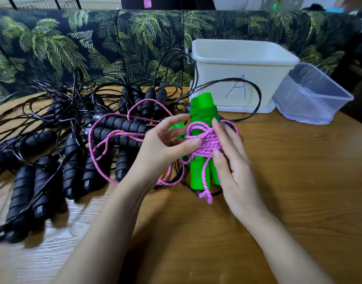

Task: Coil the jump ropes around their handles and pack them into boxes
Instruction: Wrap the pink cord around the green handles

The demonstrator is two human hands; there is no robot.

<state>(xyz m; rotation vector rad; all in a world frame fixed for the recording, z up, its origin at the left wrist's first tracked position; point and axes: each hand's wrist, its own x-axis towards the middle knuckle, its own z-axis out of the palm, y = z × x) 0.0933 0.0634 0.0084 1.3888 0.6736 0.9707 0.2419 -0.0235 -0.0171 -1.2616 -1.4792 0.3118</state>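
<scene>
Holding the pair of green handles (202, 113) upright above the desk (288, 181), the right hand (235, 167) has its grip closed round them: the thumb lies across the front and the fingers reach behind, their tips showing at the far side. The pink rope (204, 143) is wound in a thick band around the middle of both handles, and a short knotted end hangs below their near ends.

The left hand (165, 148) comes in from the left, its thumb pressed onto the wound band and its fingers loosely curled behind, so its grip is narrow and pinches the rope there. From that hand the loose part of the rope runs off to the left in several wide loops that lie over the black jump ropes (53, 160).

Those black ropes form a tangled heap on the left half of the desk, foam handles lying side by side with thin cords looping over them. One cord arcs in front of the white box (237, 64), which stands at the far right and bears a blue letter A. A clear tub (311, 95) leans tilted against its right side. A sofa (94, 37) with a palm-leaf print runs along the far edge.
</scene>
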